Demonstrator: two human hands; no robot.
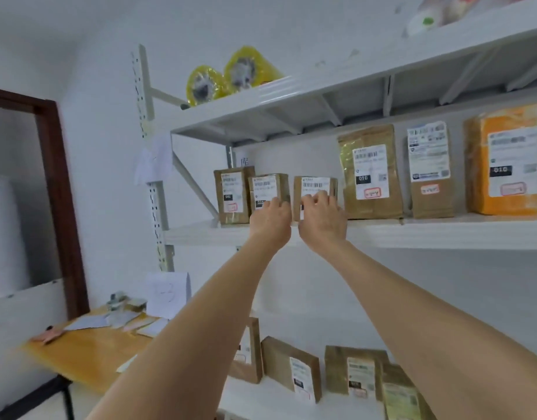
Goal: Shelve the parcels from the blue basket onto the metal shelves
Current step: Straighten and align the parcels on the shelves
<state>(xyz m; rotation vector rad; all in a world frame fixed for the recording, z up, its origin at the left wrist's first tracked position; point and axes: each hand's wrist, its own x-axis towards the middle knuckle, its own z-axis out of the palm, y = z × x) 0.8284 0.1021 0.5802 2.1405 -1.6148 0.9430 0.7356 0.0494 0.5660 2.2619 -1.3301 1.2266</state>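
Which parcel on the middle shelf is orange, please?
The parcel farthest right in view: it alone is orange, while the others in that row are brown.

I read "010", white on a black patch, on the label of the tall parcel (370, 174) on the middle shelf (443, 231). The same "010" stands on the orange parcel (506, 165). A third "010" shows low on the second parcel (267, 189) from the left, partly behind the left hand (270, 221). The leftmost parcel (232, 197) carries three digits ending in 0; the rest I cannot tell. The third parcel (314, 184) gives me only a barcode above the right hand (321, 219). One character (244, 161), 库, stands on the wall (291, 156) behind them. Red stamps and fine print are too blurred. The paper sheet (168, 294) lower left bears faint handwriting I cannot read.
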